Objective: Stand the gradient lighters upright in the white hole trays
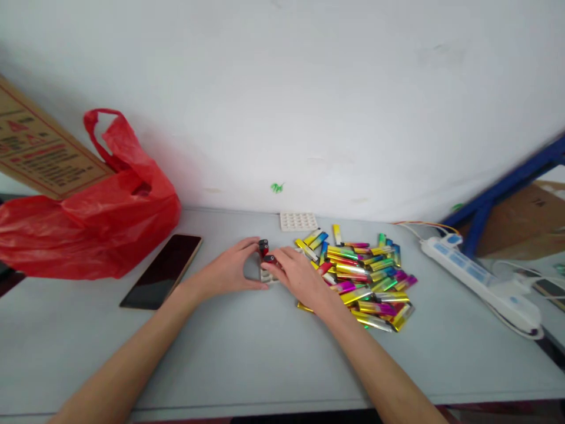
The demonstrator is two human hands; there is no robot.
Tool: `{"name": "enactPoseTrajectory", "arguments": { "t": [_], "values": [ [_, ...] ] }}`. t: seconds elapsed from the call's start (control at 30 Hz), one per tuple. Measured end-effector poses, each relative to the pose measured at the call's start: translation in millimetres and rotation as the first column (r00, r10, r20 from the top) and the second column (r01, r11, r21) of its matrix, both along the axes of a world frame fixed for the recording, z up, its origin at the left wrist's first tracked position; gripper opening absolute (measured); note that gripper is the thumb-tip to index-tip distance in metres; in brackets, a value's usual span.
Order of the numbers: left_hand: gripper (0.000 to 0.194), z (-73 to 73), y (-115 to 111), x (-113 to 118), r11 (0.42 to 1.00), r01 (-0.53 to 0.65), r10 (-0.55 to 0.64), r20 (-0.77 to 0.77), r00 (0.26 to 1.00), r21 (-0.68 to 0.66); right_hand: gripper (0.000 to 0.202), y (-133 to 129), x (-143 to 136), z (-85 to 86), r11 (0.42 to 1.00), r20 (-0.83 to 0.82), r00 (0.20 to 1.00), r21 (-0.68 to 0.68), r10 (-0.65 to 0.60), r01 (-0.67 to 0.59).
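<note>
A small white holed tray point(270, 277) lies on the table, mostly hidden by my hands. My left hand point(236, 268) curves around its left side, thumb at the near edge and fingers at the far edge by a standing lighter point(263, 246) with a black top. Over the tray, my right hand point(298, 274) pinches another lighter point(269, 258), whose black top shows at the fingertips. To the right is a loose pile of shiny lighters point(353, 272) in yellow, blue, green, red and purple, partly covered by my right wrist.
A second white holed tray point(299, 222) lies against the wall. On the left are a dark phone point(162, 272), a red plastic bag point(119, 221) and a cardboard box point(42, 147). A white power strip point(479, 282) with cables lies at the right, near a blue metal frame point(507, 188).
</note>
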State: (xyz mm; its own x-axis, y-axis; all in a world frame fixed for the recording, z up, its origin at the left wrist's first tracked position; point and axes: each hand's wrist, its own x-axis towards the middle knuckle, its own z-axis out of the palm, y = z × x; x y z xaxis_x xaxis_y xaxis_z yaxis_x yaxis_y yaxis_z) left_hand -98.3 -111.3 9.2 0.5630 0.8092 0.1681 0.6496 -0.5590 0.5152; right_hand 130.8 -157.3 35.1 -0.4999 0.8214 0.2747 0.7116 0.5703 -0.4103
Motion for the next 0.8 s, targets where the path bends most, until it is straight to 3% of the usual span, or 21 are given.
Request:
{"name": "enactPoseTrajectory", "arguments": {
  "t": [0.13, 0.37, 0.6, 0.7, 0.77, 0.8],
  "values": [
    [0.088, 0.9, 0.9, -0.9, 1.000, -0.012, 0.012, -0.006, 1.000, -0.010, 0.034, 4.6, 2.6, 5.8, 0.999, 0.129, 0.991, 0.023, -0.035, 0.032],
    [0.086, 6.9, 0.4, -0.8, 1.000, -0.018, 0.016, -0.083, 0.996, -0.018, 0.039, 23.1, 4.0, 9.6, 0.985, 0.259, 0.959, 0.090, 0.117, -0.145],
    [0.083, 1.2, 6.1, -4.0, 1.000, -0.010, 0.011, -0.061, 0.998, 0.009, 0.051, 18.8, 5.7, 24.3, 0.997, 0.213, 0.977, 0.072, 0.023, -0.039],
    [0.088, 0.3, 6.6, -4.4, 0.999, -0.033, 0.033, -0.099, 0.995, 0.006, 0.045, 23.7, 39.0, 35.6, 0.996, 0.064, 0.994, 0.011, -0.087, 0.087],
    [0.090, 0.7, 6.6, -3.8, 1.000, -0.029, 0.030, -0.095, 0.995, 0.007, 0.037, 34.0, 70.9, 39.8, 0.948, 0.052, 0.948, -0.026, -0.315, 0.317],
    [0.090, 1.1, 6.5, -3.4, 1.000, -0.025, 0.025, -0.087, 0.996, 0.006, 0.032, 40.3, 87.0, 39.8, 0.891, 0.103, 0.891, -0.062, -0.443, 0.450]
  ]
}}
